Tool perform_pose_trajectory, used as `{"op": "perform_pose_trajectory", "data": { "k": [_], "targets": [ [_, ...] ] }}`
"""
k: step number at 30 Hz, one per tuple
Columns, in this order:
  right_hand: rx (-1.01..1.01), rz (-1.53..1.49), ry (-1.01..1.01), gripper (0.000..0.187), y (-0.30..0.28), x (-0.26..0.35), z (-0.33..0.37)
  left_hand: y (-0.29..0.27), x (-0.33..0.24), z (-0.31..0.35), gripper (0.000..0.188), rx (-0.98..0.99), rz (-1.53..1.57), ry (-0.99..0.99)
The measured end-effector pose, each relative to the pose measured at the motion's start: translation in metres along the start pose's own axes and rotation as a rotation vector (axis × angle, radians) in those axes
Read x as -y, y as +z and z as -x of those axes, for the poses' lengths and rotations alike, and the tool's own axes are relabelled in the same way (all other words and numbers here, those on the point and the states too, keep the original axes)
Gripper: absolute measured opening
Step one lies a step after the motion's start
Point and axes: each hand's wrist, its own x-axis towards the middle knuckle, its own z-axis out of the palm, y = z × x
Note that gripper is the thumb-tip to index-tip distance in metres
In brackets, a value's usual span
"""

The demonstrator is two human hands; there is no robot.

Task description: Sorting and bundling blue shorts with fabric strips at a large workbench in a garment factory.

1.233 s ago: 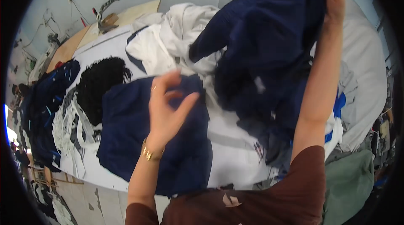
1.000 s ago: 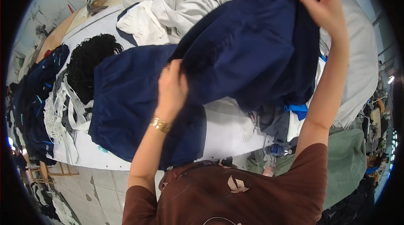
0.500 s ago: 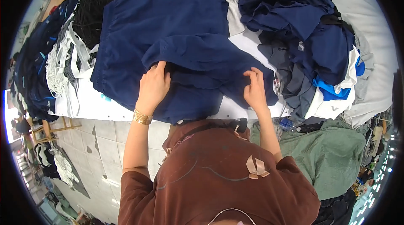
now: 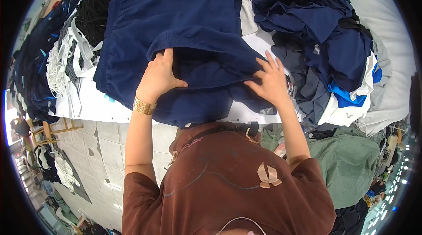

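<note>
Cloth gapes wide in the head view, where an upper navy garment lies partly across a lower navy garment near the front edge of a white surface. The left hand tucks its fingers under the gathered upper rim of the opening, thumb spread well away near the lower rim. The right hand is loosely open at the opposite end, fingers splayed and thumb against the fabric, with no firm hold visible. The lower navy garment looks laid out nearly flat, that much apparently done; the upper navy garment is down on top but rumpled and open, neither smoothed nor aligned with the one beneath.

A bunched heap of navy garments crowds the right side, over dark grey cloth, with blue cloth and white cloth spilling out. Black cords and white straps sit close by the lower navy garment's left side. Green cloth lies beyond the surface's near edge. Nothing appears to block either hand; the opening's inner folds are too dark to read.
</note>
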Motion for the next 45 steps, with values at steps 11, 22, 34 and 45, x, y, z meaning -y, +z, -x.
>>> {"op": "perform_pose_trajectory", "data": {
  "k": [11, 22, 34, 45],
  "targets": [
    [0.275, -0.009, 0.177, 0.052, -0.018, 0.018, 0.032, 0.030, -0.015, 0.027, 0.100, 0.039, -0.026, 0.023],
    [0.136, -0.226, 0.047, 0.025, 0.030, 0.030, 0.036, 0.047, -0.004, 0.048, 0.070, 0.101, 0.077, -0.030],
    [-0.051, -0.428, -0.034, 0.011, 0.069, 0.052, 0.011, 0.052, 0.007, 0.052, 0.037, 0.031, 0.156, -0.010],
    [0.013, -1.204, 0.394, 0.009, 0.015, 0.035, 0.008, 0.043, -0.006, 0.052, 0.033, 0.084, 0.194, 0.117]
  ]
}}
